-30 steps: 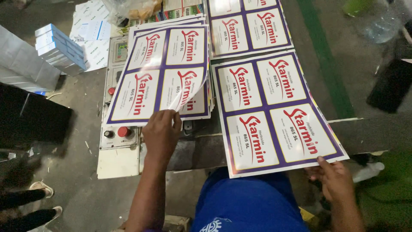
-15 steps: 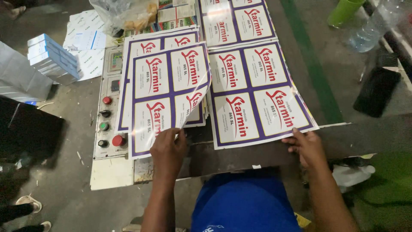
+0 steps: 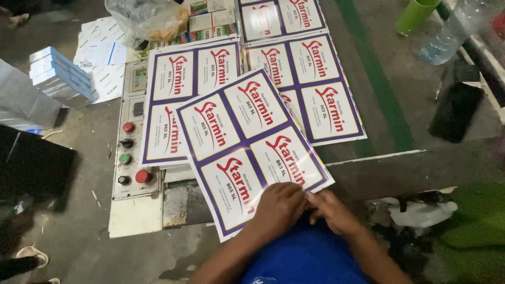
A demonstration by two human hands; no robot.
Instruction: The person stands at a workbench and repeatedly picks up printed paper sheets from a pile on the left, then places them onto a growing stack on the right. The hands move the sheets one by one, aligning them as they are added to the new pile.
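- Your left hand [image 3: 281, 206] pinches the near edge of the top label sheet [image 3: 251, 142], fingers curled down onto its glossy face.
- Your right hand [image 3: 332, 209] grips the same edge, touching the left hand at about 3 o'clock of it.
- The sheet fans away from both hands toward 11 o'clock, its long axis tilted from 5 to 11 o'clock; both hands sit equally near at its lower right corner.
- Under it lie more label sheets: one stack [image 3: 179, 100] at 10 o'clock, another [image 3: 321, 89] at 1 o'clock.
- A control panel [image 3: 132, 152] with red and green buttons stands at 9 o'clock, beside the left stack.
- A green cup [image 3: 415, 16] and a clear bottle [image 3: 447, 37] stand well apart at 2 o'clock.
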